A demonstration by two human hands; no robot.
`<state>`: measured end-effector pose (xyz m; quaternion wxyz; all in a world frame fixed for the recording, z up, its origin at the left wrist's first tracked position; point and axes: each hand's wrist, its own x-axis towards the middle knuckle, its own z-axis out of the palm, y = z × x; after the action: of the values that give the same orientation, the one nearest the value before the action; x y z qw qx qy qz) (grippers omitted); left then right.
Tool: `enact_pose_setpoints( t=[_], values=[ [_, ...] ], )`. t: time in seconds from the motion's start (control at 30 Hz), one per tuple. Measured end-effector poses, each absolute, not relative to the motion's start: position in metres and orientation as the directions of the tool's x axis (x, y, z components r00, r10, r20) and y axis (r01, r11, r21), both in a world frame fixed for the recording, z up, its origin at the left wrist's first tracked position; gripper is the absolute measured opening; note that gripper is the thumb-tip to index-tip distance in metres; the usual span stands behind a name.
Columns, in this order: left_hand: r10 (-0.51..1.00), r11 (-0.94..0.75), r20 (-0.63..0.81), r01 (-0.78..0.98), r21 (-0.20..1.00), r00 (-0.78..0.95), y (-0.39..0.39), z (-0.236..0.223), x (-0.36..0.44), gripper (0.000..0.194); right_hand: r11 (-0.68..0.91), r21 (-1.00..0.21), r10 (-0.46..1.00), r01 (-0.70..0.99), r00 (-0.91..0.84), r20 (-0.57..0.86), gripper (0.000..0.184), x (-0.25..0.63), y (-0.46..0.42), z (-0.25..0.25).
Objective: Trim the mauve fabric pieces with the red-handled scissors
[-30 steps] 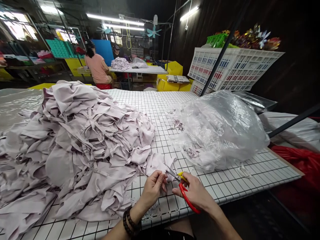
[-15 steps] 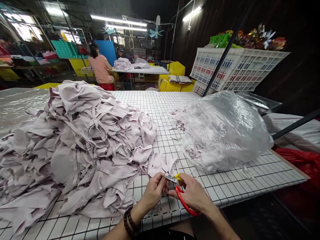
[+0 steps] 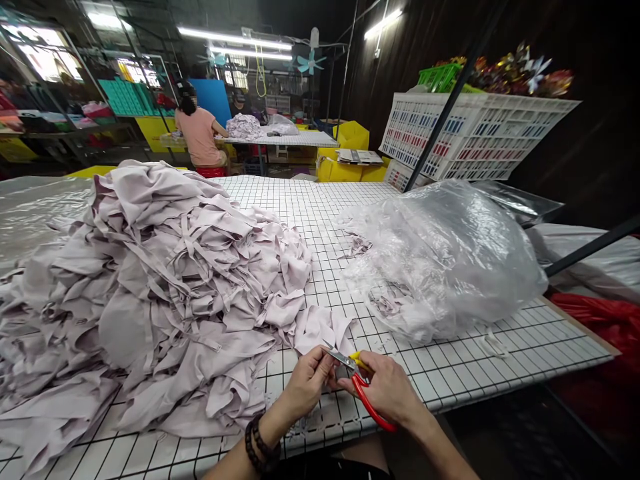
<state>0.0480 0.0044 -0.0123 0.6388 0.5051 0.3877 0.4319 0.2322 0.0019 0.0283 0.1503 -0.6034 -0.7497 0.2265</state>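
My right hand (image 3: 393,388) is wrapped around scissors (image 3: 367,400) with one red and one yellow handle. Their metal blades point up and left, slightly apart, over the fingertips of my left hand (image 3: 307,381). That hand, with a dark beaded bracelet (image 3: 254,445) at its wrist, is closed in a pinch at the near edge of a pale lilac cloth piece (image 3: 320,327); what lies between the fingertips is mostly hidden. To the left rises a large heap of the same lilac cloth pieces (image 3: 185,267), many with narrow straps.
A clear plastic bag (image 3: 450,260) with lilac pieces at its mouth lies right on the grid-marked table (image 3: 320,257). Black poles (image 3: 445,110) stand near a white crate (image 3: 480,137). Red plastic (image 3: 590,327) lies off the right edge. A co-worker (image 3: 199,133) sits beyond.
Both hands stay nearly in place. The scissor blades look slightly wider apart. The far co-worker's arm and head have shifted a little.
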Motion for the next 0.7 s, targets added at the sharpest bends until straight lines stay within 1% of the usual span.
enact_pose_setpoints(
  t=[0.17,0.27,0.33,0.43,0.5,0.57,0.63,0.7],
  values=[
    [0.939,0.127,-0.072,-0.145,0.981,0.336,0.005,-0.013,0.047,0.034,0.203,-0.510,0.970,0.836,-0.242,-0.010,0.036,0.233,0.004,0.023],
    [0.938,0.127,-0.074,-0.138,0.982,0.339,0.006,-0.013,0.046,0.034,0.217,-0.535,0.969,0.817,-0.247,0.016,0.036,0.234,0.002,0.021],
    [0.938,0.137,-0.077,-0.156,0.978,0.337,0.005,-0.014,0.045,0.033,0.195,-0.599,0.968,0.777,-0.252,-0.011,0.035,0.238,0.000,0.020],
    [0.930,0.153,-0.082,-0.175,0.973,0.358,0.002,-0.016,0.041,0.034,0.092,-0.739,0.966,0.667,-0.239,-0.095,0.029,0.251,0.007,0.019],
    [0.919,0.159,-0.084,-0.168,0.973,0.384,-0.004,-0.018,0.039,0.035,0.009,-0.789,0.980,0.614,-0.161,-0.114,0.020,0.262,0.019,0.016],
    [0.913,0.158,-0.086,-0.152,0.976,0.399,-0.010,-0.021,0.037,0.036,-0.043,-0.796,0.994,0.603,-0.053,-0.094,0.014,0.268,0.037,0.010],
    [0.915,0.143,-0.084,-0.122,0.982,0.395,-0.016,-0.022,0.035,0.037,-0.057,-0.794,0.998,0.606,0.013,-0.062,0.017,0.266,0.056,0.003],
    [0.925,0.104,-0.070,-0.071,0.992,0.373,-0.019,-0.021,0.030,0.036,-0.040,-0.796,0.999,0.604,0.020,-0.035,0.018,0.259,0.073,-0.005]
  ],
)
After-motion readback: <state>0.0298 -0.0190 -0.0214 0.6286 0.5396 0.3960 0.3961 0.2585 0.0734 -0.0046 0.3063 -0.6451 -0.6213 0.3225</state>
